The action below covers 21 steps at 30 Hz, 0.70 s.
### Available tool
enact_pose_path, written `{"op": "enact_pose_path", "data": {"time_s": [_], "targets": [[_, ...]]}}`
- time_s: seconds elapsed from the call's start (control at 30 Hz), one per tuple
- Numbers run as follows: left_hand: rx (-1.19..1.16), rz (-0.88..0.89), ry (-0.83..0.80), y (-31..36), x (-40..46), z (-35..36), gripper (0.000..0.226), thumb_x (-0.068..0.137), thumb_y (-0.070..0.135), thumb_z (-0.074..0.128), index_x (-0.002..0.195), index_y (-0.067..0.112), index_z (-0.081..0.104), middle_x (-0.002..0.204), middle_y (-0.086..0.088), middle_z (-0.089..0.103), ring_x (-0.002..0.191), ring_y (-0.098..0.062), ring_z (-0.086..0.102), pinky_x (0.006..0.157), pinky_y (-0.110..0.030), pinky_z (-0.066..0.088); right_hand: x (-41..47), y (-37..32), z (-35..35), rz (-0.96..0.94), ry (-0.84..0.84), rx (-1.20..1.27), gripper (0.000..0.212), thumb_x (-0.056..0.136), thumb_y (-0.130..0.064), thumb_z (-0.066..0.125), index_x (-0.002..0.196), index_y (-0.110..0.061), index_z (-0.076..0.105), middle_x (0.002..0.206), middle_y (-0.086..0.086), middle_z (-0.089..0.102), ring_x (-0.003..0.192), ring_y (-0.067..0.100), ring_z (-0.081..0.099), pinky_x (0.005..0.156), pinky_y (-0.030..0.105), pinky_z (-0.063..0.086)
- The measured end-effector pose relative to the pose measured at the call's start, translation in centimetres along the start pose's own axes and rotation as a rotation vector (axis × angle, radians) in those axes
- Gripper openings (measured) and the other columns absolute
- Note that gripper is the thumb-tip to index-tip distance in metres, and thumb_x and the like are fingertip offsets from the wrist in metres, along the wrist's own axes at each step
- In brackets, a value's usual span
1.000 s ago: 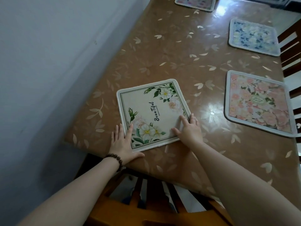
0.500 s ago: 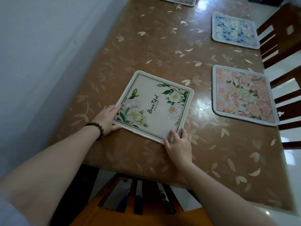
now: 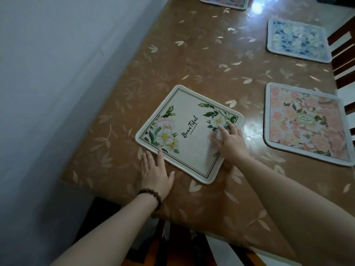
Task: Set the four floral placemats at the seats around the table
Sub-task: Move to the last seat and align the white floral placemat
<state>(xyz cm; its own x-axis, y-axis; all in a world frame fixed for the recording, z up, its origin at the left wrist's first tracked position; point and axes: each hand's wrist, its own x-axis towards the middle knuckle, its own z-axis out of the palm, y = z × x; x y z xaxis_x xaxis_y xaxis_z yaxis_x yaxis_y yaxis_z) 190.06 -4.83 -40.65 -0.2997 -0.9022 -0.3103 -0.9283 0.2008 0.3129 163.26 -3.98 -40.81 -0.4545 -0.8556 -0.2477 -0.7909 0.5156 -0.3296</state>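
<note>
A cream placemat (image 3: pixel 190 129) with white flowers and the word "Beautiful" lies skewed on the brown table (image 3: pixel 192 60) near its front end. My left hand (image 3: pixel 156 171) rests flat on the table, its fingertips against the mat's near-left edge. My right hand (image 3: pixel 229 141) presses flat on the mat's right corner. A pink floral placemat (image 3: pixel 305 121) lies to the right. A blue floral placemat (image 3: pixel 297 39) sits farther back on the right. Only the near edge of a fourth placemat (image 3: pixel 224 1) shows at the far end.
A pale wall (image 3: pixel 67 73) runs close along the table's left side. A wooden chair back (image 3: pixel 172 250) stands below the table's near edge. More dark chair backs (image 3: pixel 343 60) line the right side.
The cream mat has turned clockwise under my hands. My right hand went from its near corner up onto its right corner. My left hand slid from the left corner to the near-left edge.
</note>
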Motion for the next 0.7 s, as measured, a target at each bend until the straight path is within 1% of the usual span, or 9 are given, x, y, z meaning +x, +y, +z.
{"op": "enact_pose_path", "data": {"time_s": [0.07,0.17,0.3,0.37,0.47,0.57,0.7], "targets": [[-0.018,0.016,0.001,1.0,-0.8,0.7,0.086,0.09,0.05,0.045,0.148,0.018,-0.011,0.155,-0.021,-0.004,0.142,-0.032,-0.009,0.114,-0.041,-0.001,2.4,0.2,-0.5,-0.021,-0.06,-0.069,0.063,0.091,-0.063,0.034,0.147,-0.035,0.023,0.16,0.006,0.006,0.146,0.026,-0.002,0.117,0.045,0.01],[-0.055,0.018,0.017,2.2,-1.2,1.5,0.086,0.089,0.051,0.045,0.147,0.019,-0.01,0.155,-0.022,-0.005,0.142,-0.032,-0.01,0.114,-0.04,-0.003,5.3,0.5,-0.8,-0.058,-0.123,-0.143,0.063,0.092,-0.059,0.035,0.148,-0.037,0.017,0.16,0.007,0.001,0.146,0.025,-0.007,0.118,0.044,0.006],[-0.092,-0.001,0.034,2.6,-0.9,1.8,0.089,0.088,0.052,0.047,0.147,0.019,-0.01,0.155,-0.022,-0.004,0.142,-0.031,-0.01,0.114,-0.039,-0.005,8.1,0.5,-1.5,-0.12,-0.136,-0.185,0.072,0.086,-0.068,0.038,0.148,-0.038,0.016,0.16,0.008,-0.001,0.146,0.026,-0.007,0.119,0.045,0.005],[-0.101,0.005,0.03,2.4,-0.8,1.8,0.088,0.088,0.051,0.047,0.147,0.02,-0.01,0.155,-0.021,-0.003,0.142,-0.03,-0.011,0.115,-0.039,-0.006,8.9,0.5,-1.8,-0.136,-0.132,-0.218,0.076,0.083,-0.073,0.038,0.148,-0.039,0.017,0.16,0.006,0.001,0.146,0.027,-0.004,0.119,0.047,0.004],[-0.106,0.019,0.03,2.1,-0.8,1.8,0.087,0.089,0.047,0.048,0.147,0.02,-0.011,0.155,-0.02,-0.003,0.142,-0.029,-0.01,0.114,-0.038,-0.007,9.1,0.5,-2.1,-0.129,-0.135,-0.252,0.078,0.08,-0.078,0.035,0.147,-0.042,0.017,0.16,0.004,0.007,0.146,0.03,0.001,0.118,0.049,0.009],[-0.126,0.028,0.016,1.9,-0.7,1.6,0.086,0.088,0.042,0.05,0.147,0.023,-0.01,0.155,-0.02,-0.002,0.143,-0.029,-0.009,0.112,-0.036,-0.008,8.6,0.1,-2.3,-0.117,-0.145,-0.298,0.078,0.081,-0.077,0.033,0.148,-0.042,0.015,0.158,0.003,0.011,0.143,0.031,0.007,0.116,0.05,0.017],[-0.168,-0.001,0.021,0.8,0.3,0.3,0.084,0.086,0.027,0.052,0.148,0.025,-0.005,0.156,-0.018,0.001,0.143,-0.028,-0.008,0.111,-0.034,-0.006,6.4,-0.1,-2.2,-0.085,-0.141,-0.297,0.075,0.082,-0.075,0.031,0.148,-0.042,0.013,0.155,0.002,0.017,0.137,0.03,0.016,0.111,0.047,0.029]]}}
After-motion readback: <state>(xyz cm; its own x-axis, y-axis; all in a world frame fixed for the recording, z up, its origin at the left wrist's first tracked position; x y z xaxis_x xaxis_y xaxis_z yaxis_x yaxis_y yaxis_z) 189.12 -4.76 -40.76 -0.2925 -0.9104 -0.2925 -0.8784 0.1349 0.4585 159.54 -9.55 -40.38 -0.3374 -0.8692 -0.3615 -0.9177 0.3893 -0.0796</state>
